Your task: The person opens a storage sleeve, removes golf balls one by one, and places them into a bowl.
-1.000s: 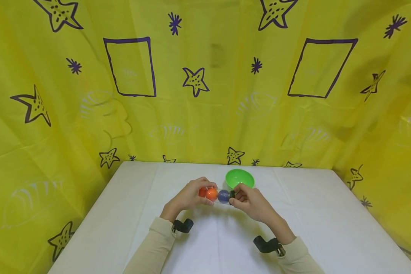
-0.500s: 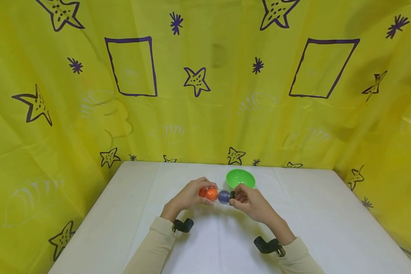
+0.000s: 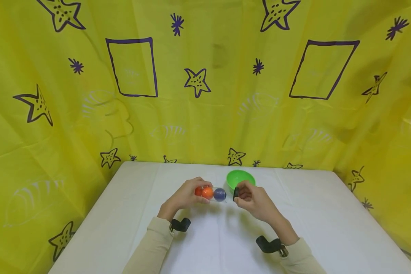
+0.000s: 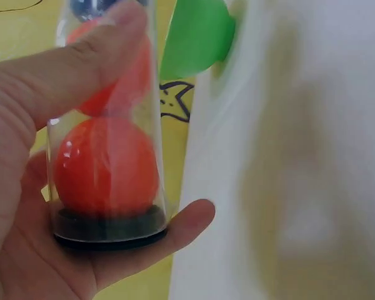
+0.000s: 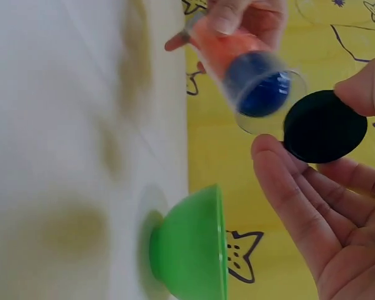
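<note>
My left hand (image 3: 189, 194) grips a clear plastic tube (image 4: 106, 225) lying nearly level above the table, its uncovered end toward the right. Inside it are two orange balls (image 4: 106, 165) near the dark base and a blue ball (image 5: 262, 94) by the mouth. Between thumb and fingers, my right hand (image 3: 255, 199) pinches a round black cap (image 5: 325, 127), held just off the tube's mouth with a small gap. Behind the right hand stands a green bowl (image 3: 239, 179), whose inside is partly covered by that hand in the head view.
A white cloth covers the table (image 3: 178, 243). Yellow curtains (image 3: 212, 125) with drawn stars hang at the back and both sides. Black camera mounts (image 3: 268, 244) are strapped below each wrist, close over the table.
The black cap has come off the tube's end in my right hand. My left hand has shifted slightly left with the tube and its balls.
</note>
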Demonstrator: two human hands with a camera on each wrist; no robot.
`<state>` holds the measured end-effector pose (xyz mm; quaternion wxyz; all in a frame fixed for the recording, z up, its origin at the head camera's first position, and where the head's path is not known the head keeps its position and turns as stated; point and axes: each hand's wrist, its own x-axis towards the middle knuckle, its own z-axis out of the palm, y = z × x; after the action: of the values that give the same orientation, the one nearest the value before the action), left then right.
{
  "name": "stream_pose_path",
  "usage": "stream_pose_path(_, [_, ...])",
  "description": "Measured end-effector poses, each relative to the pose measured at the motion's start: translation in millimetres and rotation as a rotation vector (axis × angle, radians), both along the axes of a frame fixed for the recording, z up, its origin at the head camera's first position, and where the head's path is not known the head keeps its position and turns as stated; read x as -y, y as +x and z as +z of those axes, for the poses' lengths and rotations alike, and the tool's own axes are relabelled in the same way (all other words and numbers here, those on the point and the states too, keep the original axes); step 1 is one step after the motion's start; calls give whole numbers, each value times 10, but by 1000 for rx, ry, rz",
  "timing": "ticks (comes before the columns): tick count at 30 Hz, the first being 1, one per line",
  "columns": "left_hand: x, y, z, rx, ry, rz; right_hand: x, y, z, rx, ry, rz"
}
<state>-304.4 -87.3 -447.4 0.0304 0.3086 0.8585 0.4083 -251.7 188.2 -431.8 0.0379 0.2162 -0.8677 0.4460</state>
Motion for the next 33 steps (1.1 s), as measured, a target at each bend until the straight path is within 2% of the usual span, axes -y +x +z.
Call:
stream_pose_path(4, [26, 14, 56, -25, 20, 30, -30, 8, 39, 13, -18, -39])
stream_pose_path(10, [61, 11, 79, -22, 26, 70, -25, -1, 23, 92, 39, -41])
stream_pose_path(21, [72, 8, 95, -18, 65, 127, -28, -58, -124, 117, 175, 52])
stream_pose_path(28, [62, 10, 106, 1, 57, 147, -45, -91, -233, 136, 233, 3])
stream_pose_path(33, [60, 10, 104, -12, 65, 129, -34, -96, -282, 162, 220, -38])
